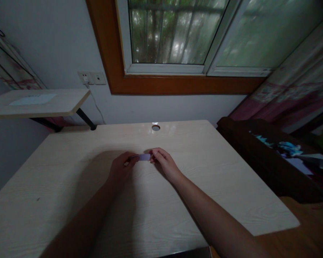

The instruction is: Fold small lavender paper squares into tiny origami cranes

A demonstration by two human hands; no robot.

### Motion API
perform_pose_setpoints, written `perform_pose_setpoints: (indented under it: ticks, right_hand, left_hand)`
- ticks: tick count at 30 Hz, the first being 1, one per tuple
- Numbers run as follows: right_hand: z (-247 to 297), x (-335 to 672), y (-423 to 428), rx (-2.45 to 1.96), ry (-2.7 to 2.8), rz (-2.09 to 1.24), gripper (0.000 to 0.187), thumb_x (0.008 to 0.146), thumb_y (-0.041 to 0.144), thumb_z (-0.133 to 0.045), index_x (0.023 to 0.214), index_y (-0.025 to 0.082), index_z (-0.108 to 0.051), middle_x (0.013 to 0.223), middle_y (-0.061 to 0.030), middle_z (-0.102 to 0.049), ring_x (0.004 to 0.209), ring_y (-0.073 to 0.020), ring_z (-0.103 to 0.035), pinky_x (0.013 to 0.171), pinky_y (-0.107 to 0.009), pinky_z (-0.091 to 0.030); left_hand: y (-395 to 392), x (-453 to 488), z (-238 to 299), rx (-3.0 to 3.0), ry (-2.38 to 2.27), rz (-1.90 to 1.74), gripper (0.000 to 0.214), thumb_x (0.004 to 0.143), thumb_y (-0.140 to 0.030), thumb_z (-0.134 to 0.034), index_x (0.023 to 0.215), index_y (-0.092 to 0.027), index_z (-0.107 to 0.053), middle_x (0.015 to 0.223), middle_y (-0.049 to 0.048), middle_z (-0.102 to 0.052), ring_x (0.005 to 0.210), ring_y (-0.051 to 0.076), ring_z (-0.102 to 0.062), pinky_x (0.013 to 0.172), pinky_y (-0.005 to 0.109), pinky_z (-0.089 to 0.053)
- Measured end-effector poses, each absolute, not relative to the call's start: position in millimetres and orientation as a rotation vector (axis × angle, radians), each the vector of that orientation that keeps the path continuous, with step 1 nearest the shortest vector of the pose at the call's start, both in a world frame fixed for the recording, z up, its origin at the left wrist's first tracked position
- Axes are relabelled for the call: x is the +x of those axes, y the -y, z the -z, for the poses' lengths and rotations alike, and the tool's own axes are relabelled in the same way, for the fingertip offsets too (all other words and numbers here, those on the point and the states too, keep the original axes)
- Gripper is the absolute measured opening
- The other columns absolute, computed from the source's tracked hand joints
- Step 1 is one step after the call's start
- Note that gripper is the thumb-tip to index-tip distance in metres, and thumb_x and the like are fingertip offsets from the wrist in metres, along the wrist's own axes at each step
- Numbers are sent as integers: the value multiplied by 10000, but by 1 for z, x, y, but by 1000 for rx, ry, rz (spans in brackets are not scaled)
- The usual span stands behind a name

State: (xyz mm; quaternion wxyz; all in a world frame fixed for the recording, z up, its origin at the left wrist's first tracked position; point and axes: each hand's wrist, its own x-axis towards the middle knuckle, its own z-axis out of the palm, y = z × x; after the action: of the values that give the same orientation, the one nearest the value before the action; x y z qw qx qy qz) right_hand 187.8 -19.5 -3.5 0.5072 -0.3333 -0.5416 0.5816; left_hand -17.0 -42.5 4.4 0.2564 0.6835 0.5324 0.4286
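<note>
A small flat purple strip [144, 157], its material too small to tell, is stretched between my two hands over the middle of the desk [215, 200]. My left hand [121, 165] pinches its left end between thumb and fingers. At the other end, the fingertips of my right hand [163, 160] are closed on the strip's edge. Both hands are low, close to the pale wood surface, and the left one casts a wide shadow. My fingers hide the strip's two ends.
A raised shelf [78, 98] on black legs, with a paper sheet [33, 99] on it, stands at the back left. Behind the hands is a round cable hole [155, 127]. A dark object [188, 253] shows at the front edge. Dark furniture [258, 150] adjoins the right.
</note>
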Motion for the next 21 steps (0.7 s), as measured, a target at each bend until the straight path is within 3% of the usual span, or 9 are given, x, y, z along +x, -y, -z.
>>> perform_pose_setpoints:
  ticks: [5, 13, 21]
  right_hand:
    - [8, 189, 19, -865, 1424, -1346, 329, 858, 500, -703, 933, 179, -717, 898, -51, -652, 840, -205, -575, 767, -287, -436]
    - [10, 188, 21, -956, 1429, -1360, 336, 793, 502, -730, 806, 167, -711, 728, -22, -614, 679, -181, -538, 650, -273, -412]
    - [16, 187, 20, -925, 1460, -1351, 297, 816, 450, -733, 801, 154, -715, 693, -17, -608, 635, -162, -521, 628, -261, -398]
  left_hand:
    - [41, -14, 2, 1686, -1423, -1124, 242, 847, -382, -627, 986, -194, -689, 836, 29, -709, 763, 169, -665, 700, 263, -517]
    - [41, -12, 8, 1508, -1228, -1154, 395, 815, -385, -669, 1159, -198, -618, 826, 9, -658, 727, 152, -667, 705, 283, -562]
    - [44, -11, 5, 1653, -1234, -1040, 292, 829, -372, -668, 1054, -187, -681, 917, 51, -706, 785, 170, -685, 714, 276, -554]
